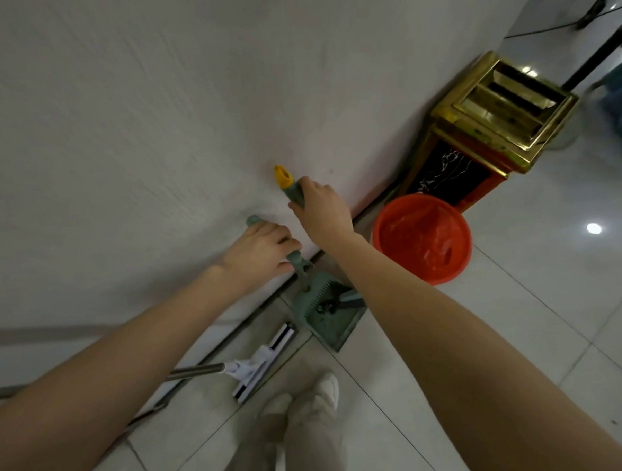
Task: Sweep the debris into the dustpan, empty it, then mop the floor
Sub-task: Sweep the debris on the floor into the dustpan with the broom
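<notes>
**Both grips closed on long handles by the wall, centre of frame.**
Left grip (262, 249) is curled round the green stem of the dustpan (328, 322). The pan sits on the floor (514, 318) at the wall's foot, below and right of that grip, with its stem rising toward upper left. Right grip (322, 207) clasps the yellow-capped broom handle (285, 178) just above. The red bin (422, 196) stands near, to the right of the pan. Emptying would likely swing the pan rightward. The mop (259, 362) lies lower centre, its long axis along the wall, unheld.
</notes>
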Motion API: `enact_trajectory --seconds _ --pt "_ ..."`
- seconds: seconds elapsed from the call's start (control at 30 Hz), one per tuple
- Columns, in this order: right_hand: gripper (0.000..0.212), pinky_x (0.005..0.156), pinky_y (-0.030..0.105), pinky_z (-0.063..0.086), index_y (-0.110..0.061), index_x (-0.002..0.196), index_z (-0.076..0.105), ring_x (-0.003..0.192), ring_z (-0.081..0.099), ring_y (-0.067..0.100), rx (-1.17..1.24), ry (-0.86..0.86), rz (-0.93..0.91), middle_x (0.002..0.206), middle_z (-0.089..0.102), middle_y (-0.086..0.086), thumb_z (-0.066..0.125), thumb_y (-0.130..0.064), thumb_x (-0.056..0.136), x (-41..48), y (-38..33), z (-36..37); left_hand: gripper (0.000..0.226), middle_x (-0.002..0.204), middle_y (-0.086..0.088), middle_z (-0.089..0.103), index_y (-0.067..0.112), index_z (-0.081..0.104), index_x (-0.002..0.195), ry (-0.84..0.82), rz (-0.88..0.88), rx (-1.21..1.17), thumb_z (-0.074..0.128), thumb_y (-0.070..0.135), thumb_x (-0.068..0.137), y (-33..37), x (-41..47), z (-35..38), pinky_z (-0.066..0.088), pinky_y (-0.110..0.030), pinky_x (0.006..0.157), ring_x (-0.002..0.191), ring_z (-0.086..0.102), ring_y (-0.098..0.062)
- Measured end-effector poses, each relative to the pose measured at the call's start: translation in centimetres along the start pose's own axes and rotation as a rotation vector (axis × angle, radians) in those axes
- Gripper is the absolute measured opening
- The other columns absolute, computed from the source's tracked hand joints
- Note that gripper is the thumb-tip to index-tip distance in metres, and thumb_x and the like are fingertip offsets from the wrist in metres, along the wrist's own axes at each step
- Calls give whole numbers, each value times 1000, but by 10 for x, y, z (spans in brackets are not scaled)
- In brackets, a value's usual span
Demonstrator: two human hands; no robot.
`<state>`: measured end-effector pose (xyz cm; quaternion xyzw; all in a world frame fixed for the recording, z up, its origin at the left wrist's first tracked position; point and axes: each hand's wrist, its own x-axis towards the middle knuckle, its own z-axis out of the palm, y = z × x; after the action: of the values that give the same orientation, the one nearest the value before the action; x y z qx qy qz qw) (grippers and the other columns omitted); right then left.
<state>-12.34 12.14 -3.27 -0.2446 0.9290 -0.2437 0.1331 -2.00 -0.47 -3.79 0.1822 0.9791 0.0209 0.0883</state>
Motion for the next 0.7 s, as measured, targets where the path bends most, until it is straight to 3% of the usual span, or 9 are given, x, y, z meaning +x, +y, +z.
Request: enact_trajectory --seconds 0.23,0.3,0.37,0.47,0.53,0.63,0.7 --pt "34 76 39 49 -15 121 49 102 54 26 -12 23 -2 111 56 7 58 -32 94 -61 24 -21 39 77 -5 63 18 70 81 -86 14 139 90 32 51 19 -11 3 52 -36 71 68 63 -29" --pt "36 68 37 46 -17 123 48 96 54 27 -20 33 24 110 51 7 58 -34 93 -83 24 -27 37 93 -7 62 19 67 99 -179 20 142 81 38 70 24 -14 1 48 -37 78 83 63 -29" --pt "34 62 35 42 -21 122 48 86 57 29 -3 20 87 104 51 7 55 -36 93 -108 23 -31 39 116 -6 55 22 55 122 -278 -3 153 58 43 90 28 -16 3 40 -37 89 106 55 -29" --pt "24 59 37 47 -26 114 44 77 62 32 83 -60 237 89 60 8 52 -34 93 -151 18 -30 40 115 -3 53 24 51 126 -322 55 142 50 47 93 32 -26 9 39 -35 85 106 54 -26" --pt "21 68 42 53 -29 112 44 78 62 32 214 -99 344 90 62 9 51 -33 94 -183 14 -25 39 109 -3 54 22 54 122 -303 76 82 55 46 91 33 -34 14 41 -34 77 100 56 -25" --pt "28 77 37 51 -24 126 47 90 62 30 398 -161 486 103 63 12 49 -24 98 -225 1 -9 37 107 -5 55 19 55 120 -288 100 3 59 40 90 37 -50 16 37 -31 65 94 57 -25" --pt "34 84 45 55 -24 130 49 104 61 34 593 -148 614 115 62 17 46 -14 98 -250 -10 3 35 106 -6 56 16 56 117 -241 125 -44 62 36 89 39 -61 16 34 -30 63 91 58 -25"
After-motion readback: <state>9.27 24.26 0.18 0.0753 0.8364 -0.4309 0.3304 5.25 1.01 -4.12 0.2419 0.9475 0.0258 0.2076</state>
